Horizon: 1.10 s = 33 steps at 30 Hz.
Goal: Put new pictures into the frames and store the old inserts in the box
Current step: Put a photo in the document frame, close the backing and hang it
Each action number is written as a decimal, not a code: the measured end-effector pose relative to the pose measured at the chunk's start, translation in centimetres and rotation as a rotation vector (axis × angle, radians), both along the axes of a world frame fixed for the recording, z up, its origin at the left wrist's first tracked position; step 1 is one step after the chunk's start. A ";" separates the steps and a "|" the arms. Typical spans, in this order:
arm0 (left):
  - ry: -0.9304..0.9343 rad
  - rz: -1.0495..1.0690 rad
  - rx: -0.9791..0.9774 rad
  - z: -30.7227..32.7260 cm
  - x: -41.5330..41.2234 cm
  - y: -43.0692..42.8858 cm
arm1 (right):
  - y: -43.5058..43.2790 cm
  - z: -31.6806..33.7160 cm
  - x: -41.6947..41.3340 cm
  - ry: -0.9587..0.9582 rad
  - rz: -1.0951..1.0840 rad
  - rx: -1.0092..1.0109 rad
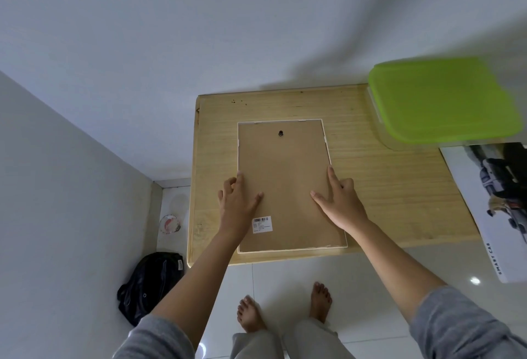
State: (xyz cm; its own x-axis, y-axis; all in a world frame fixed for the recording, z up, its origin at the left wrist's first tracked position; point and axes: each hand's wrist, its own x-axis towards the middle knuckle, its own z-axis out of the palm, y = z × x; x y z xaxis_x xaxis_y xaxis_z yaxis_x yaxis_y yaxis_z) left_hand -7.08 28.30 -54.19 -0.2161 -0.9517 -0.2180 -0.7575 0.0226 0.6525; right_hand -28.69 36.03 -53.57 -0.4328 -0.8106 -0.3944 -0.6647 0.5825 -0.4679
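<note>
Frame [285,182] face down, long axis away from body; left hand [238,204], right hand [340,204] spread flat at its long edges.

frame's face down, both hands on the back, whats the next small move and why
Probably pry the brown backing board out of the white picture frame, starting at a side edge. The frame lies face down on the wooden table with the board in place, and the left hand and right hand rest at its two sides.
</note>
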 end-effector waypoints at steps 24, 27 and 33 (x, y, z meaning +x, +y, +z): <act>0.263 -0.082 0.119 -1.6 3.2 2.7 | 3.4 -0.6 0.0 -0.371 -0.127 -0.222; 0.232 -0.075 0.071 -1.3 3.2 3.2 | 3.8 -0.6 1.3 -0.292 -0.157 -0.298; -0.115 -0.207 -0.109 -1.7 4.1 5.5 | 4.8 -0.9 4.5 0.252 0.093 -0.250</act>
